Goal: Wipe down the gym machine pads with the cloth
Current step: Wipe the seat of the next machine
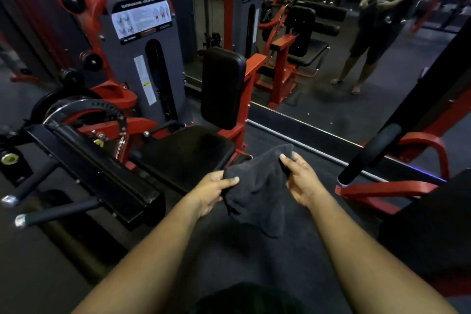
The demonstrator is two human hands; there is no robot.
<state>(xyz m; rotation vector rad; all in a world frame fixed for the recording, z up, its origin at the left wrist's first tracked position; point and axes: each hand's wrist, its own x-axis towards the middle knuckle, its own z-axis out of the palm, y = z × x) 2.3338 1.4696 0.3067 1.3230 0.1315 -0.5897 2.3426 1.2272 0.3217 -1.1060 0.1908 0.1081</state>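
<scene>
A person stands at a red-framed gym machine, a dark cloth (257, 186) stretched between both hands above the floor, just right of the black seat pad (188, 153) and not yet touching it. The left hand (214, 192) pinches the cloth's left edge between thumb and curled fingers; the right hand (302, 181) grips its far right corner the same way. The upright back pad (221, 86) stands beyond the seat. Bunching the cloth into one palm, then sweeping each pad edge to edge, would likely serve best.
</scene>
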